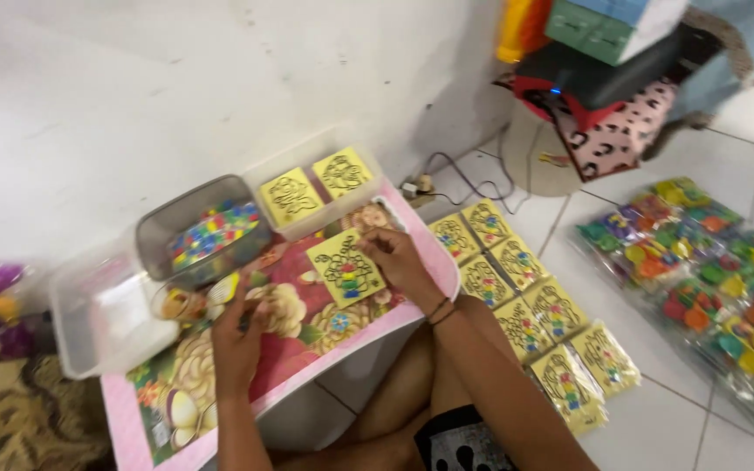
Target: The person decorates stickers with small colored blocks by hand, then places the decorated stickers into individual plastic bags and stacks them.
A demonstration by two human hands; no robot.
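A yellow card (345,266) with a black line drawing and a few coloured dots lies on a low table (307,371) with a pink rim and a flowered top. My right hand (399,260) rests on the card's right edge, fingers bent over it. My left hand (239,336) lies on the tabletop to the left, fingers reaching toward a small round cup (181,303) of coloured bits. Behind the cup stands a grey tub (198,231) full of small coloured beads. What my left fingertips hold is unclear.
A clear box (316,196) holds two more yellow cards. A large clear bin (102,314) stands at the left. Several finished yellow cards (525,305) lie in rows on the tiled floor. Bagged colourful foam shapes (709,279) fill the right. A cable (464,179) runs along the wall.
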